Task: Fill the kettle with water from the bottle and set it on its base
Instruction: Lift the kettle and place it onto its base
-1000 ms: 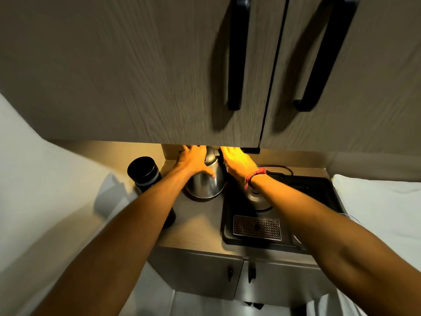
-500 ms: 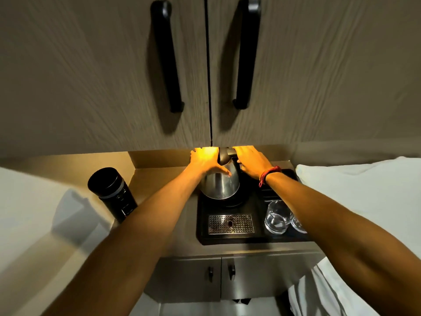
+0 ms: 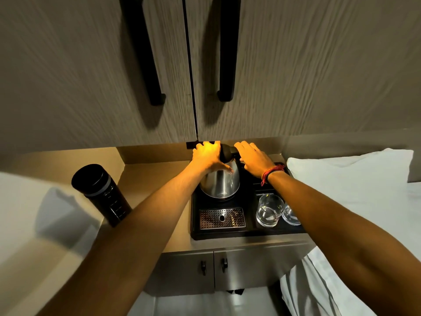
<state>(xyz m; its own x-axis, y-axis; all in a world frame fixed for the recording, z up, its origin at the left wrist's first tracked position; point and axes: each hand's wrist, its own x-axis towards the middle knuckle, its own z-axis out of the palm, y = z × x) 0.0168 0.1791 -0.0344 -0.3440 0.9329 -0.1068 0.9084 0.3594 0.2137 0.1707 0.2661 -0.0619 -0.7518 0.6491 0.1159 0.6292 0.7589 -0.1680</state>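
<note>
A steel kettle (image 3: 220, 184) with a black lid stands at the back of a black tray (image 3: 196, 233), over a dark round base that barely shows. My left hand (image 3: 208, 157) lies on the kettle's top and left side, fingers spread over it. My right hand (image 3: 252, 157), with a red wristband, rests on the black handle at the kettle's right. A black bottle (image 3: 102, 192) with its cap on stands on the counter to the left, apart from both hands.
The tray also holds a perforated metal drip grille (image 3: 222, 218) and two drinking glasses (image 3: 270, 210). Overhead cabinet doors with black handles (image 3: 225, 53) hang low above the kettle. White bedding (image 3: 355, 183) lies at the right. Small cupboard doors (image 3: 213, 267) sit under the counter.
The kettle has moved from the bare counter rightward onto the back of the black tray, both hands staying on it. The view has swung, so the glasses now show.
</note>
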